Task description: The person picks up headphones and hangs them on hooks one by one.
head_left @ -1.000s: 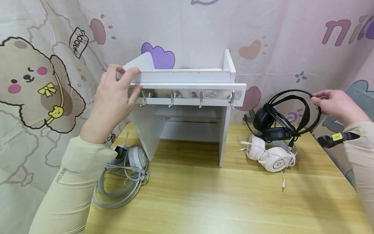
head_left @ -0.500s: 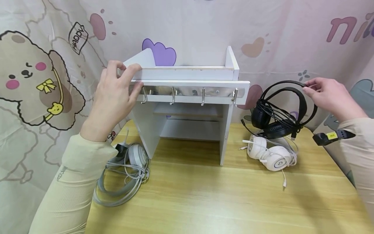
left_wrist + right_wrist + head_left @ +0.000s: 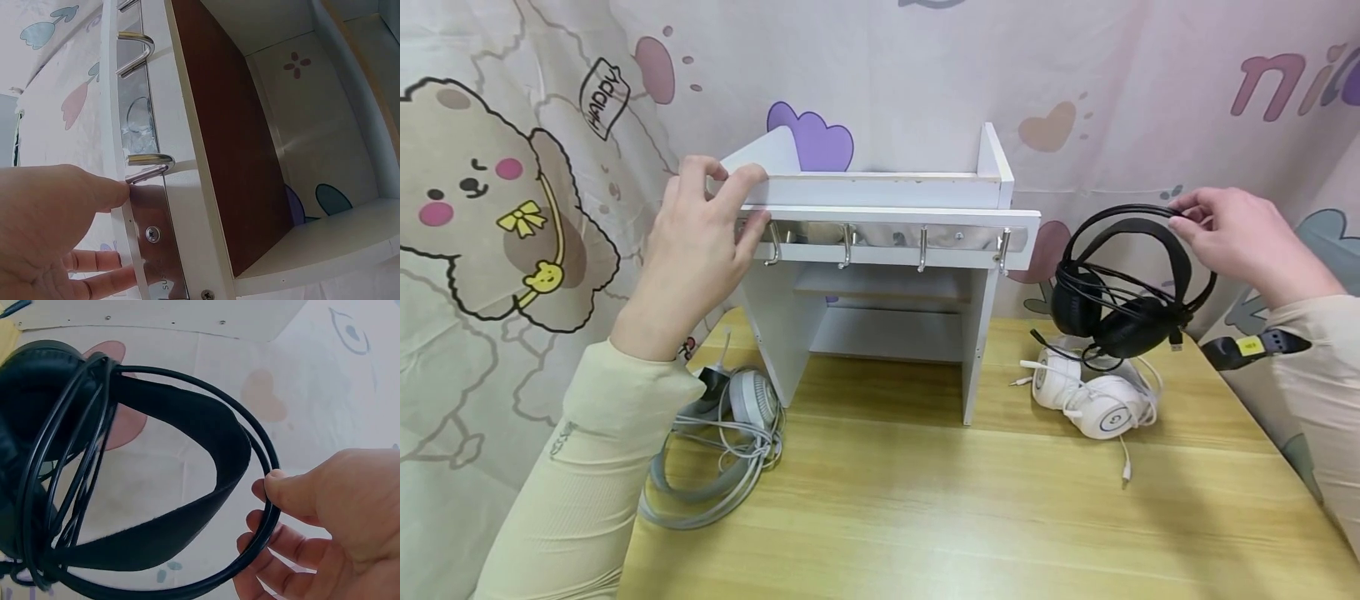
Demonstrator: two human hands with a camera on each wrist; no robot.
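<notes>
My left hand point(image 3: 692, 237) grips the left end of a white board with a metal hook rail point(image 3: 891, 235), fixed across the front of a small white shelf point(image 3: 880, 193). In the left wrist view the thumb lies on the board's edge beside a hook point(image 3: 150, 164). My right hand point(image 3: 1247, 242) pinches the thin outer headband of black headphones point(image 3: 1138, 325), their cable bundled round the ear cups. The right wrist view shows the padded inner band point(image 3: 175, 540) hanging inside the outer hoop. Just below them, a white headset point(image 3: 1108, 408) lies on the table, partly hidden.
Grey headphones point(image 3: 752, 404) with a wound cable lie on the wooden table point(image 3: 925, 500), left of the shelf and near the left forearm. A patterned cloth point(image 3: 910, 83) hangs behind. A black strap point(image 3: 1255, 348) with a yellow label sits at the right wrist.
My right hand has moved left and upward, lifting the black headphones' band; their ear cups have swung round above the white headset. The left hand keeps its place on the board.
</notes>
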